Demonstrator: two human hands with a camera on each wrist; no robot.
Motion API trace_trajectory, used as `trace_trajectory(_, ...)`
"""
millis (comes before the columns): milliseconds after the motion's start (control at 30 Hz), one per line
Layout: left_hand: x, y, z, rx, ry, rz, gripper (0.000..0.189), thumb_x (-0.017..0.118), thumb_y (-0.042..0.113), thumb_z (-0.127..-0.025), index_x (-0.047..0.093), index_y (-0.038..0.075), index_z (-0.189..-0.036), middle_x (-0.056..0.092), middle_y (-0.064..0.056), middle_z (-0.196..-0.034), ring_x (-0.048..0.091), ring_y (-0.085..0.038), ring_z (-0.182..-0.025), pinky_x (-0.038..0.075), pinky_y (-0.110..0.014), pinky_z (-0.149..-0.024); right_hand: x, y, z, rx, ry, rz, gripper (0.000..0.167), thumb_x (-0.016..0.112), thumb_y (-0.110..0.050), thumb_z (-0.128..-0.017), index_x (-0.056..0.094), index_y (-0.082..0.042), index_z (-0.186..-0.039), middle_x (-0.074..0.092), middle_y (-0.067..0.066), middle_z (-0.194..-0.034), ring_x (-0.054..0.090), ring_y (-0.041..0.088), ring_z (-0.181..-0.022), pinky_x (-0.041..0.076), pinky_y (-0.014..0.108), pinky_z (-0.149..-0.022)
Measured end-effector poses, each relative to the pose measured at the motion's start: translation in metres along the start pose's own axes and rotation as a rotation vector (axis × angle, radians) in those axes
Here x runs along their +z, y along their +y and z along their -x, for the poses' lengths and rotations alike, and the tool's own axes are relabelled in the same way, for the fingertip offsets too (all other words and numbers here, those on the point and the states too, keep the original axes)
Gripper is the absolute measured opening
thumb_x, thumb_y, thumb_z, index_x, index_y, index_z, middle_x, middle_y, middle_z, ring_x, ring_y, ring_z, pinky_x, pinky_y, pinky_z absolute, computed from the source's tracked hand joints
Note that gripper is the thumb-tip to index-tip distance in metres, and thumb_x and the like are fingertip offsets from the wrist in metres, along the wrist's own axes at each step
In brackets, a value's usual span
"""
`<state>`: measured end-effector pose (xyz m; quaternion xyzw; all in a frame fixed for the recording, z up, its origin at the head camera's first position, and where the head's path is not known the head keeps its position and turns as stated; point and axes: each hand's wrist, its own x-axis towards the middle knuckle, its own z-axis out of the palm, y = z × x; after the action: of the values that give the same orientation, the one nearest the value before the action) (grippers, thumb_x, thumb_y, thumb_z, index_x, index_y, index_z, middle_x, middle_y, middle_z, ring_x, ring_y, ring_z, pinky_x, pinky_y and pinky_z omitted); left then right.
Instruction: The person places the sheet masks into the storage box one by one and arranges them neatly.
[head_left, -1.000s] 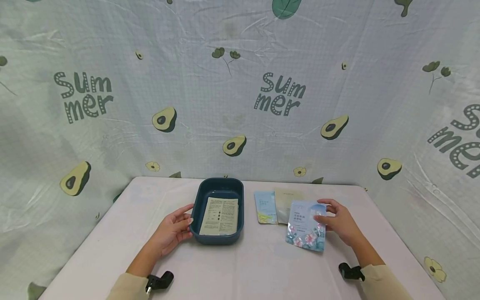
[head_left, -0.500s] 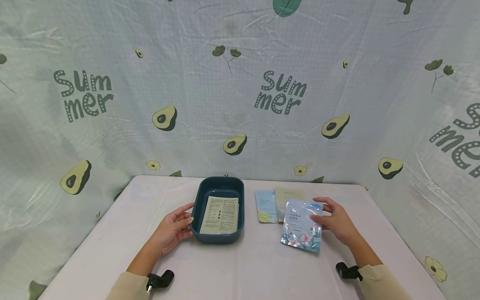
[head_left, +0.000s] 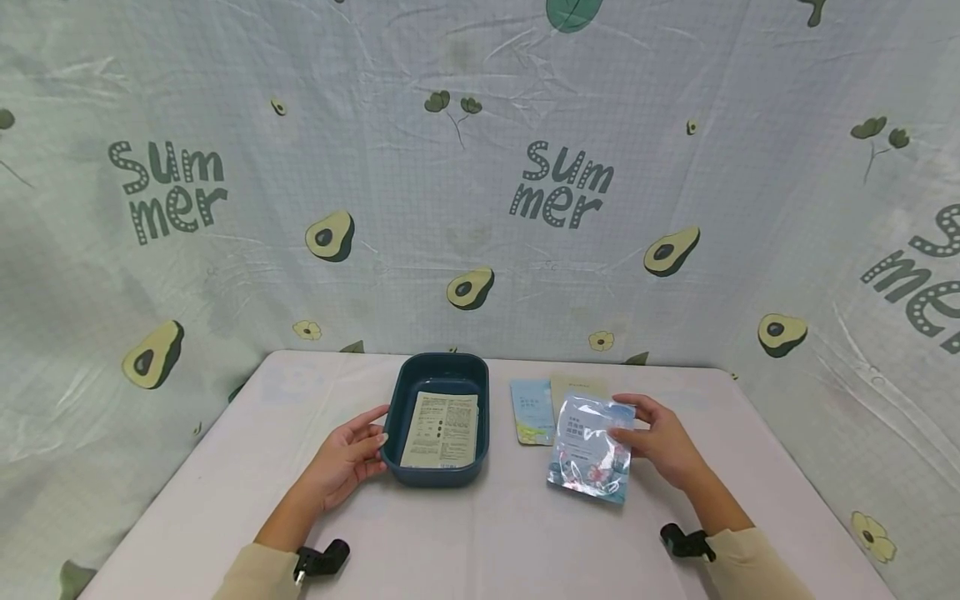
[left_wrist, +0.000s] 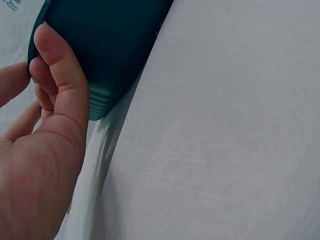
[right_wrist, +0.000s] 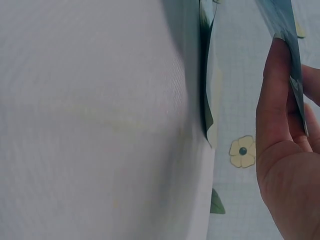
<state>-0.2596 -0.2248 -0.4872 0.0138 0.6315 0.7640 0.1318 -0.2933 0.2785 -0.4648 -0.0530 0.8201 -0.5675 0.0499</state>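
Observation:
A dark blue plastic bin (head_left: 439, 477) stands left of centre on the table, with a cream, text-covered packet (head_left: 441, 429) lying in it. My left hand (head_left: 347, 457) touches the bin's left side with fingertips and thumb; the left wrist view shows the thumb against the bin's outer wall (left_wrist: 115, 40). Between thumb and fingers my right hand (head_left: 660, 437) pinches a shiny light blue packet (head_left: 588, 450) printed with pink flowers. It is raised, tilted, and partly covers a beige packet (head_left: 577, 387) behind it. Left of that lies a blue packet (head_left: 532, 408) with a yellow-green lower edge.
The white-covered table (head_left: 510, 542) ends at a patterned curtain (head_left: 420, 167) at the back and sides. Both wrists carry small black cameras, one at the left wrist (head_left: 322, 560) and one at the right wrist (head_left: 686, 543).
My right hand has moved left with the flowered packet, which now covers more of the beige packet. The left hand and the bin have stayed in place.

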Motion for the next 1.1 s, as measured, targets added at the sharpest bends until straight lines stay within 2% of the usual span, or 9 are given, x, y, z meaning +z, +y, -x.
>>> trace_trajectory(333, 0.001, 0.001, 0.000, -0.004, 0.006, -0.005, 0.065, 0.058, 0.010, -0.104, 0.029, 0.012, -0.162, 0.057, 0.000, -0.110, 0.062, -0.011, -0.083, 0.059, -0.024, -0.075, 0.011, -0.003, -0.002, -0.018, -0.037, -0.086, 0.070, 0.077, -0.010, -0.091, 0.042, -0.005, -0.151, 0.055, 0.027, -0.143, 0.069, 0.021, -0.097, 0.063, 0.034, -0.075)
trace_trajectory(600, 0.000, 0.001, -0.001, 0.001, -0.003, -0.011, 0.065, 0.058, 0.011, -0.104, 0.029, 0.012, -0.162, 0.057, -0.001, -0.110, 0.062, -0.011, -0.084, 0.059, -0.024, -0.076, 0.021, -0.004, -0.005, -0.021, -0.049, -0.093, 0.072, 0.078, -0.011, -0.090, 0.042, -0.006, -0.153, 0.052, 0.026, -0.148, 0.070, 0.021, -0.101, 0.063, 0.034, -0.077)
trace_trajectory(900, 0.001, 0.001, -0.001, 0.001, -0.003, -0.013, 0.065, 0.058, 0.010, -0.104, 0.028, 0.011, -0.162, 0.059, -0.001, -0.110, 0.063, -0.011, -0.083, 0.059, -0.024, -0.076, 0.031, -0.003, -0.012, -0.025, -0.057, -0.127, 0.074, 0.081, -0.017, -0.088, 0.044, -0.009, -0.152, 0.058, 0.021, -0.141, 0.071, 0.019, -0.100, 0.063, 0.035, -0.079)
trace_trajectory(1100, 0.000, 0.000, -0.001, -0.001, -0.004, -0.009, 0.065, 0.057, 0.009, -0.104, 0.028, 0.011, -0.162, 0.059, -0.001, -0.109, 0.063, -0.011, -0.082, 0.059, -0.024, -0.075, 0.041, -0.010, -0.014, -0.062, -0.078, -0.126, 0.072, 0.082, -0.018, -0.087, 0.047, -0.010, -0.150, 0.058, 0.023, -0.141, 0.073, 0.021, -0.099, 0.063, 0.034, -0.077)
